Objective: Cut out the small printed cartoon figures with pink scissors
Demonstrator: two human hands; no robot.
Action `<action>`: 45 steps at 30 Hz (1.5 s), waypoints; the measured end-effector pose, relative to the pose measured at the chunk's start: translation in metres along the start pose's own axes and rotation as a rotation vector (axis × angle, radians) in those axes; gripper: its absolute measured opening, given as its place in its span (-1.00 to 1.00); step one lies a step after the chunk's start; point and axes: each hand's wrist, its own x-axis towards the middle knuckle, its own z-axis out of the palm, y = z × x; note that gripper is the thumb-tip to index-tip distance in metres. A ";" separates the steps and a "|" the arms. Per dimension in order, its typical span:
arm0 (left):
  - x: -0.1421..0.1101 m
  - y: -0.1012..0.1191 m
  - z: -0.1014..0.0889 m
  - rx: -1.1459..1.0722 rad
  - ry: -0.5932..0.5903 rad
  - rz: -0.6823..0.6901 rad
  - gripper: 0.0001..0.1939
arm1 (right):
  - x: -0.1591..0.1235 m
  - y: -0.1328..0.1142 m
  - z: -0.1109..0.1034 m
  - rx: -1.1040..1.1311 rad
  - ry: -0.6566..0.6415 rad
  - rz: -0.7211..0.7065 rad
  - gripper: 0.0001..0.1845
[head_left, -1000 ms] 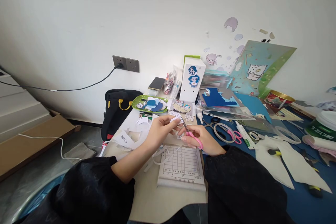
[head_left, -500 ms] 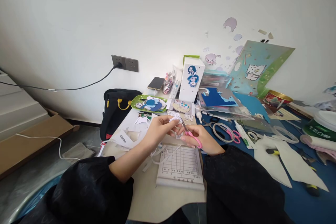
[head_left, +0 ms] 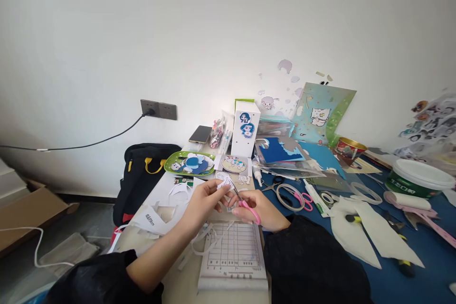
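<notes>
Between the fingers of my left hand [head_left: 206,199] is a small white paper cutout [head_left: 223,184] with a line drawing on it. My right hand [head_left: 261,209] grips pink-handled scissors [head_left: 252,211], whose blades point up and left at the edge of the cutout. Below both hands lies a pad of printed forms [head_left: 233,251], with thin paper strips [head_left: 204,242] curling over its left side. White paper scraps [head_left: 151,218] are scattered left of my left wrist. Behind my hands lies a printed sheet [head_left: 233,165] of cartoon figures.
A green tray [head_left: 171,160] with cutouts stands at the back left, beside a white box [head_left: 245,126]. To the right lie another pair of pink scissors [head_left: 307,202], tape rings [head_left: 290,198], a glue tube [head_left: 317,199] and a white-lidded tub [head_left: 423,171]. A black bag [head_left: 133,190] sits left of the table.
The view has tilted up and turned slightly right, so the table things appear lower and further left. Both hands keep hold of the paper cutout and the scissors.
</notes>
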 end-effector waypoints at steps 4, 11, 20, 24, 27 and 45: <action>-0.002 0.001 0.001 0.018 -0.002 0.004 -0.72 | 0.000 0.004 -0.002 -0.006 -0.006 -0.012 -0.81; -0.002 -0.001 0.001 0.049 -0.005 0.020 -0.68 | 0.001 0.000 0.000 0.014 -0.007 -0.019 -0.83; 0.002 -0.004 -0.003 0.091 -0.010 0.021 -0.68 | 0.000 -0.003 0.001 0.017 -0.004 -0.013 -0.82; 0.003 -0.005 -0.004 0.101 -0.015 0.025 -0.68 | -0.001 -0.001 0.000 0.016 -0.002 -0.007 -0.84; 0.002 -0.005 -0.004 0.104 -0.016 0.033 -0.69 | -0.001 0.000 -0.001 0.016 0.003 0.001 -0.81; -0.001 -0.004 0.000 0.069 -0.032 0.060 -0.75 | -0.005 -0.007 -0.001 0.083 -0.012 0.047 -0.72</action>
